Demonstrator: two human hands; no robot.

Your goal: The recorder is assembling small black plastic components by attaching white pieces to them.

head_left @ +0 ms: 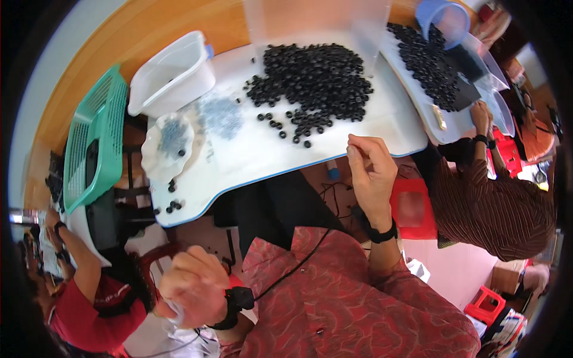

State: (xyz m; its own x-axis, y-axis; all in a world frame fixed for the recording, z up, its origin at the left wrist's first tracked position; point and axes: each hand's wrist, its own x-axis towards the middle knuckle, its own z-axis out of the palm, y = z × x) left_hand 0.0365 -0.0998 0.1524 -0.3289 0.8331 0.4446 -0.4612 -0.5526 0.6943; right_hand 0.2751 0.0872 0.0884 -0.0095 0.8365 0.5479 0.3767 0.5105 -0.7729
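Observation:
My left hand (pixel 194 286) is off the table at the lower left, smeared by motion. Its fingers look curled in, and a pale patch shows at its lower edge; what it holds, if anything, I cannot make out. Before the table's front edge, my right hand (pixel 373 173) is raised with thumb and forefinger pinched together; anything between them is too small to tell. Beyond it lies a big heap of small black ring-like parts (pixel 316 83) on the white tabletop (pixel 256 161). A scallop-edged white dish (pixel 156 158) holds small clear bluish pieces, and more clear pieces (pixel 221 116) lie beside it.
A white tub (pixel 173 80) and a green basket (pixel 110 143) stand at the left. Several stray black parts lie near the left front edge. A clear plastic bin (pixel 316 21) is behind the heap. Co-workers sit at both sides; a red stool (pixel 412 209) stands at the right.

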